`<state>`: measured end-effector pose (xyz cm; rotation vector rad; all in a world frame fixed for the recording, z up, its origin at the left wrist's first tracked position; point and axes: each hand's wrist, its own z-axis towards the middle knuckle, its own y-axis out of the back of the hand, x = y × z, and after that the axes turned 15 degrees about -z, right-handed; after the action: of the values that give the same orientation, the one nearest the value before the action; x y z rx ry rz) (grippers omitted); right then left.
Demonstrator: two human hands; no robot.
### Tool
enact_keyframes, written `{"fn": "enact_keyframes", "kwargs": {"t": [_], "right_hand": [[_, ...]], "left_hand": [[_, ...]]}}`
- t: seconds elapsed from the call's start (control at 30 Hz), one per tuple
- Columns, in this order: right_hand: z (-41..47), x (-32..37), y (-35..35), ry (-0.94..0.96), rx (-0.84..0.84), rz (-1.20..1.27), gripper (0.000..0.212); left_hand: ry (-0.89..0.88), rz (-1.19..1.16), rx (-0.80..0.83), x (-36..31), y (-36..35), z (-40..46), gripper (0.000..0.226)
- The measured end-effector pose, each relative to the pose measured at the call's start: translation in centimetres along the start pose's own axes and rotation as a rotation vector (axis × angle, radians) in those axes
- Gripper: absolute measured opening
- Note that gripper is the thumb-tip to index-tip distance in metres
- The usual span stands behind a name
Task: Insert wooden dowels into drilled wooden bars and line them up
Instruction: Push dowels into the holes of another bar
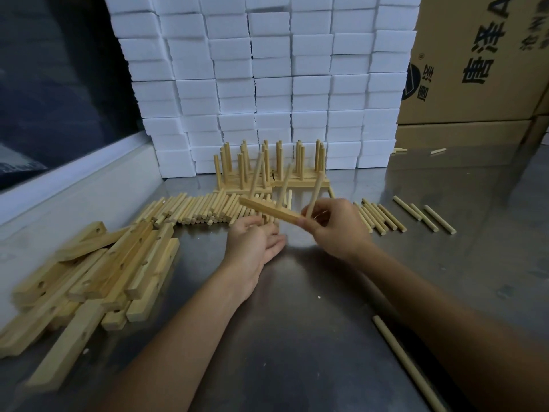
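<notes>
- The wooden dowels (196, 211) are pale yellow, like light wood.
- The drilled wooden bars (98, 272) are the same pale yellow, with dark round holes.
- The foam blocks (267, 84) are bright white.
- The tabletop (297, 307) is shiny grey metal.
- The cardboard box (475, 60) is brown with black letters and a dark blue round mark.

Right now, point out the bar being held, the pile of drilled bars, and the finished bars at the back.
Held bar (269, 210), head view, middle of its top face.
Bar pile (118, 263), head view, a drilled bar near the pile's middle.
Finished bars (300, 182), head view, front edge of a base bar.
</notes>
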<state>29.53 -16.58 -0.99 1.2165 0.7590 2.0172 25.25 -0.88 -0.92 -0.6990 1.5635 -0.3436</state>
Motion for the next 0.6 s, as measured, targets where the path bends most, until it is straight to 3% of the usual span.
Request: {"fn": "enact_keyframes", "kwargs": {"t": [0.17, 0.37, 0.6], "right_hand": [[2.8, -2.1, 1.7, -0.130, -0.053, -0.031, 0.006], [7.1, -4.8, 3.0, -0.183, -0.085, -0.152, 0.011], [10.5, -7.0, 1.9, -0.175, -0.075, -0.200, 0.013]], "left_hand": [[-0.287, 0.574, 0.063, 1.5, -0.4, -0.1, 0.015], [-0.764, 1.122, 0.303, 2.3, -1.2, 0.7, 0.013], [-0.771, 1.519, 0.434, 2.4, -4.4, 5.5, 0.041]]}}
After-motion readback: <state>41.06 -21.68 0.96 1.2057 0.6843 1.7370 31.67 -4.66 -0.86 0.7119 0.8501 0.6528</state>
